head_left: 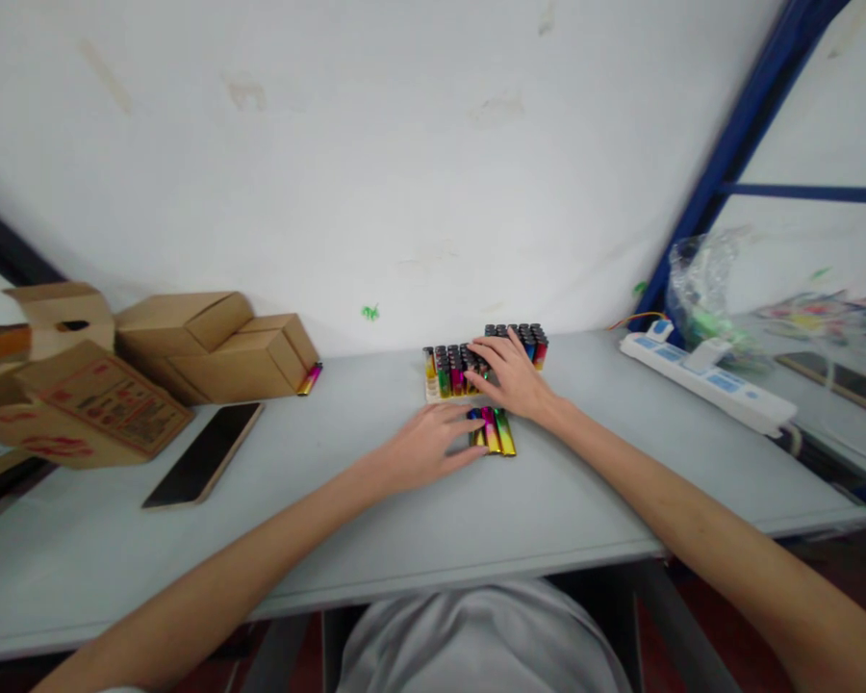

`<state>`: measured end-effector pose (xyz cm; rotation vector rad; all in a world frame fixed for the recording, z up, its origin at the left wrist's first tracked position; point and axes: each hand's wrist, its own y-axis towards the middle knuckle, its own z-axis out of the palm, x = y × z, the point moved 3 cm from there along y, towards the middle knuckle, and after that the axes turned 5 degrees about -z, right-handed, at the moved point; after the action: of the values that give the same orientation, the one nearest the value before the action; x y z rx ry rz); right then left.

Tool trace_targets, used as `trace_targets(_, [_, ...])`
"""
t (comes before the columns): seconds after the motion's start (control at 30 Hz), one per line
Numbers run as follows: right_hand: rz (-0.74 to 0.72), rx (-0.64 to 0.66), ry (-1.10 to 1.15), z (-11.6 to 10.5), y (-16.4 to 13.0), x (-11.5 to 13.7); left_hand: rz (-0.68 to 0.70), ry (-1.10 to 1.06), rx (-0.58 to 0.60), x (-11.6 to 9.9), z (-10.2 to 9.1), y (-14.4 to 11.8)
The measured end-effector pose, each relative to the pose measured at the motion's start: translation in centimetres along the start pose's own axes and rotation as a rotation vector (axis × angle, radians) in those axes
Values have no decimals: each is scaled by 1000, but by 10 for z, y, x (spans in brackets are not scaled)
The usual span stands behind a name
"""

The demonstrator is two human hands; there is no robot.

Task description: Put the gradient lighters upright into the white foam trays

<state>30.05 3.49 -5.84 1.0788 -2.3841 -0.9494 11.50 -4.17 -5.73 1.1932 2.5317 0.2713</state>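
Three shiny multicoloured lighters lie side by side on the table. My left hand rests at their left side, fingers stretched and apart, its fingertips touching or over the leftmost one. Just behind them, a white tray holds rows of upright lighters with black tops. Over the right part of this tray is my right hand, thumb and fingers spread at the lighter tops and hiding several of them. Another block of upright lighters stands behind my right hand, near the wall.
Brown cardboard boxes and an open carton stand on the left, with a phone in front. One lighter lies beside the boxes. A white power strip and a clear plastic bag are on the right.
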Motion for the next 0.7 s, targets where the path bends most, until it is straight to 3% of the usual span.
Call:
trace_targets(0.23, [3,11,10,-2,0,0,-108,-222,-30,16,-1,-11])
trace_targets(0.33, [3,15,4,-2,0,0,-265,-243,-86,22,0,-10])
trace_targets(0.43, [-3,18,3,-2,-1,-1,-425,-174,-62,22,3,-6])
trace_targets(0.57, [-1,21,8,-1,-2,-2,-434,-134,19,16,4,-2])
trace_targets(0.7, [-4,22,8,-1,-2,-2,-410,-307,-13,19,-6,-6])
